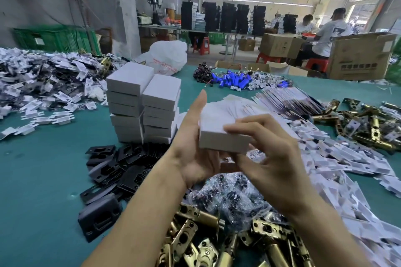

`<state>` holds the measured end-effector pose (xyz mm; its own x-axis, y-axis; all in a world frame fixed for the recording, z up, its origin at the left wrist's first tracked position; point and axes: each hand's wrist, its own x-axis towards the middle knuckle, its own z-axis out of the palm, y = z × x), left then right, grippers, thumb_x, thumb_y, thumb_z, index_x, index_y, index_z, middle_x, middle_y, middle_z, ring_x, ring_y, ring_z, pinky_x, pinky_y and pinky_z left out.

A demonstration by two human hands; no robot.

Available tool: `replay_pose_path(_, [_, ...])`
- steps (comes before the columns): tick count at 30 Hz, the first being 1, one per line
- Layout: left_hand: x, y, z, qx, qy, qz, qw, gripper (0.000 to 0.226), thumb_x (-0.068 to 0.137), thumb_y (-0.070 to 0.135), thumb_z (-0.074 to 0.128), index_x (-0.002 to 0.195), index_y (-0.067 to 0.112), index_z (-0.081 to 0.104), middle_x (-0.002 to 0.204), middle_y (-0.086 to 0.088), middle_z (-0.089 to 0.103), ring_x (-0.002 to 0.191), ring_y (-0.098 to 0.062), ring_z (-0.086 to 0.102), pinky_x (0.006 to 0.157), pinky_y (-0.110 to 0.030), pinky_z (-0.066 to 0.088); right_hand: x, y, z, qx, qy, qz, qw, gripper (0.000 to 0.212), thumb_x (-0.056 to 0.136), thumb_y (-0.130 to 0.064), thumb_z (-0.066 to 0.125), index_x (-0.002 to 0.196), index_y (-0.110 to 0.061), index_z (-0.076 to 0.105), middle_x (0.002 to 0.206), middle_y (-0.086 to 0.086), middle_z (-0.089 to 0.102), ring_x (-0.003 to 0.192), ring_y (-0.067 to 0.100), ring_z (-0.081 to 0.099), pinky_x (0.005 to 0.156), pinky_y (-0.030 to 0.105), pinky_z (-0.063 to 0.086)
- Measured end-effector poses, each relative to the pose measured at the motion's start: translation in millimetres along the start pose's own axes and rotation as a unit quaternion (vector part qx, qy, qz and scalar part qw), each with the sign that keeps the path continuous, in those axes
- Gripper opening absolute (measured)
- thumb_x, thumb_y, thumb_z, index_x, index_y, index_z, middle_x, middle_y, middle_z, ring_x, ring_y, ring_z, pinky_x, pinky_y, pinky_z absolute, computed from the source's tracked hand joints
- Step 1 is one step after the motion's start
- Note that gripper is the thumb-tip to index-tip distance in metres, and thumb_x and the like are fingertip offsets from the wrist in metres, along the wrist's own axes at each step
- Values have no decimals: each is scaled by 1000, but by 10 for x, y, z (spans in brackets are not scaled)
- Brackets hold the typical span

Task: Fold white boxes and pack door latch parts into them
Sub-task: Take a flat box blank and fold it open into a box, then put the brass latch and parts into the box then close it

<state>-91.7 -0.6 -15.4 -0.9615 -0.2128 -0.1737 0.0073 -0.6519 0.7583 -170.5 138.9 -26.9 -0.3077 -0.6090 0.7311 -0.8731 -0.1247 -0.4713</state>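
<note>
While held above table (43,169), white box (223,138): closed
Left hand (195,158): fingers (200,106) straight, pressed together against its side
Right hand (271,158): fingers curled, pinching its near edge

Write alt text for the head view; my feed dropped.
Two hands hold a white box above a green table: the left hand supports it with straight fingers, the right hand grips its near end. Stacked white boxes stand behind; black strike plates and brass latch bolts lie heaped in front.
</note>
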Motion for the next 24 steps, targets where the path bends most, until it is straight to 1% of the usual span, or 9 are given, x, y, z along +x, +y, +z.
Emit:
replay_pose_path(3, [29,6,-52,-75,49,14,996,52,81,54,62,101,9,77,91,-15,74,73,-28,72,72,-48,61,-19,15,22,-8,-92,46,995,43,79,-4,77,109,-34,66,111,-13,59,109,5,58,87,24,52])
replay_pose_path(5, [61,4,-63,-33,140,46,988,49,84,43,66,122,13,65,103,-14,75,81,-28,72,74,-42,57,-47,33,-8,-62,-165,97,980,34,85,-26,74,114,-38,61,111,-19,59,108,0,56,93,32,51])
replay_pose_path(7, [84,9,-64,6,236,99,967,53,86,35,71,135,20,55,116,-10,72,98,-29,70,72,-42,60,-73,6,-13,-104,-215,122,963,24,87,-37,70,107,-38,56,99,-20,60,96,-4,56,87,31,52])
replay_pose_path(10, [62,45,-107,19,294,181,938,45,83,22,77,123,26,57,98,0,71,84,-20,67,57,-30,58,-103,-122,75,-100,-331,145,927,23,84,-36,69,104,-35,58,92,-15,64,86,-1,59,81,33,54])
replay_pose_path(13, [35,65,-126,9,282,221,934,41,80,16,79,108,36,56,89,8,67,78,-15,60,51,-26,49,-105,-248,266,-149,-437,122,879,43,79,-28,67,120,-36,56,107,-10,67,99,9,60,85,36,54])
replay_pose_path(16, [37,71,-124,32,255,264,930,56,76,10,82,111,43,52,78,22,69,81,-12,61,69,-37,53,-87,-324,462,-205,-453,44,866,53,79,-14,60,127,-34,50,106,6,65,104,29,60,78,39,52])
replay_pose_path(18, [28,63,-114,59,252,292,921,68,73,5,84,122,38,52,95,13,70,84,-16,61,77,-45,50,-76,-321,523,-222,-453,17,863,58,81,-7,55,132,-30,43,106,13,63,102,37,60,74,43,50])
replay_pose_path(21, [25,55,-116,79,270,330,901,72,69,-3,83,124,33,54,117,-1,67,89,-19,61,81,-44,49,-91,-270,473,-179,-439,51,879,66,85,-6,55,138,-37,30,98,13,61,95,36,58,71,44,49])
replay_pose_path(24, [35,63,-122,93,283,359,885,76,60,2,87,121,31,54,110,1,68,83,-14,63,77,-39,52,-71,-224,241,-112,-355,131,919,77,86,-11,57,137,-57,23,86,-4,62,80,21,58,74,39,51])
